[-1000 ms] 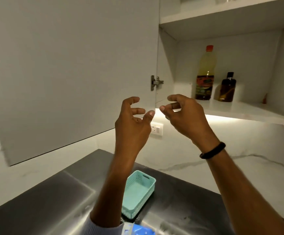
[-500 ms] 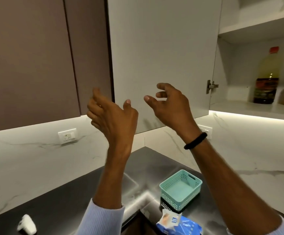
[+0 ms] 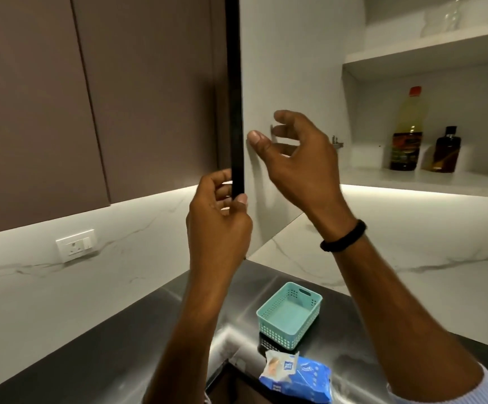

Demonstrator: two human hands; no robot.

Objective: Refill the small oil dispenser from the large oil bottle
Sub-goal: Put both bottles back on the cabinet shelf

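Large oil bottle point(image 3: 408, 129) on shelf point(image 3: 383, 178) (upright) | left hand point(image 3: 218, 220) grips door edge point(image 3: 235, 83) | right hand point(image 3: 301, 164) loose, empty

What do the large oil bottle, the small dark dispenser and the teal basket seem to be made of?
The large oil bottle looks like clear glossy plastic: yellow oil shows through, red cap on top. The small dark dispenser is glossy dark brown, glass or plastic, I cannot tell. The teal basket looks like matte moulded plastic: perforated walls, a handle slot.
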